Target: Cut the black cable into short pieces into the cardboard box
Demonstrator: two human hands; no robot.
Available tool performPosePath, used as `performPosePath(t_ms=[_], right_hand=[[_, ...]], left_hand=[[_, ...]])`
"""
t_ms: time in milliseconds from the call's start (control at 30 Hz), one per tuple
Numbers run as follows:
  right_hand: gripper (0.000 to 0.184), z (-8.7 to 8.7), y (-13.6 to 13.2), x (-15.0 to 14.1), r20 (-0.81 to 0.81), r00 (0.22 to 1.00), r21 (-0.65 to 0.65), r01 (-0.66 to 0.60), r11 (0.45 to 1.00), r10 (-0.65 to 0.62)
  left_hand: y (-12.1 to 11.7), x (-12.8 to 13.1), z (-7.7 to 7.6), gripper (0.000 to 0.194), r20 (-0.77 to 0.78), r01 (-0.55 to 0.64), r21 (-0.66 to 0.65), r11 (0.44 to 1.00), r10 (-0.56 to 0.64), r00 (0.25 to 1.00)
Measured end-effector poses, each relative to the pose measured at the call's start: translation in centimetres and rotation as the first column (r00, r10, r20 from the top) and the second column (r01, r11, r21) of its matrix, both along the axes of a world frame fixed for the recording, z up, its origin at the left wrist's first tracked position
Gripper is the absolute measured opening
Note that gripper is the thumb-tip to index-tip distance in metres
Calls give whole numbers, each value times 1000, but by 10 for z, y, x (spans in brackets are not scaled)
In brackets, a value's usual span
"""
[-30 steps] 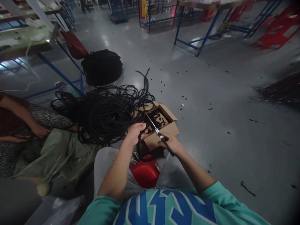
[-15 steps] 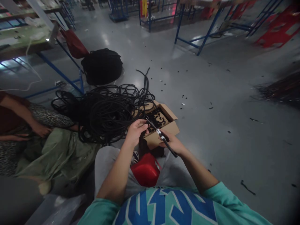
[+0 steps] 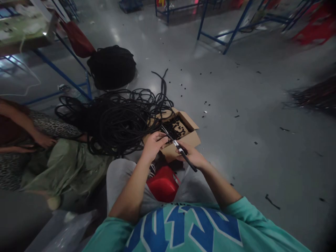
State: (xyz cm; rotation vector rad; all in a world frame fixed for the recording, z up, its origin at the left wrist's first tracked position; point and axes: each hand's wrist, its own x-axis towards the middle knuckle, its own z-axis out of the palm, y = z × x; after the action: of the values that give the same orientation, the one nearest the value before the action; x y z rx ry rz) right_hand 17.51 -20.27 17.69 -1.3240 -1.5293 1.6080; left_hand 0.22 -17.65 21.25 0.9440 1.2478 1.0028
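- Fingers of the left hand (image 3: 153,144) are pinching the end of a black cable (image 3: 160,137), while the right hand (image 3: 191,156) is clenching scissors (image 3: 176,146) with the blades at that cable end.
- Cardboard box (image 3: 191,140) just beyond the hands is already holding plenty of cut black bits.
- Tangled cable pile (image 3: 118,120) on the floor is looking barely dented, so I'm guessing loads is left.
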Motion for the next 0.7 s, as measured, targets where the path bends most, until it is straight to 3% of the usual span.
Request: performPosePath(t_ms=[133, 333, 400, 533, 700], right_hand=[[62, -9, 0, 1, -81, 996, -56, 23, 998, -28], [56, -21, -6, 3, -176, 949, -269, 208, 940, -260], [58, -21, -8, 4, -187, 955, -263, 179, 948, -232], [65, -14, -10, 4, -90, 994, -97, 61, 993, -69], [66, -1, -10, 2, 49, 997, 3, -55, 999, 54]], left_hand=[[3, -6, -4, 23, -4, -79, 10, 997, 79, 997], [5, -13, -12, 24, 66, -131, 15, 991, 130, 989], [4, -12, -13, 26, 106, -124, -11, 992, 125, 987], [1, -10, -11, 31, 187, -102, -73, 992, 114, 976], [-4, -7, -9, 25, 187, -39, -74, 997, 52, 981]])
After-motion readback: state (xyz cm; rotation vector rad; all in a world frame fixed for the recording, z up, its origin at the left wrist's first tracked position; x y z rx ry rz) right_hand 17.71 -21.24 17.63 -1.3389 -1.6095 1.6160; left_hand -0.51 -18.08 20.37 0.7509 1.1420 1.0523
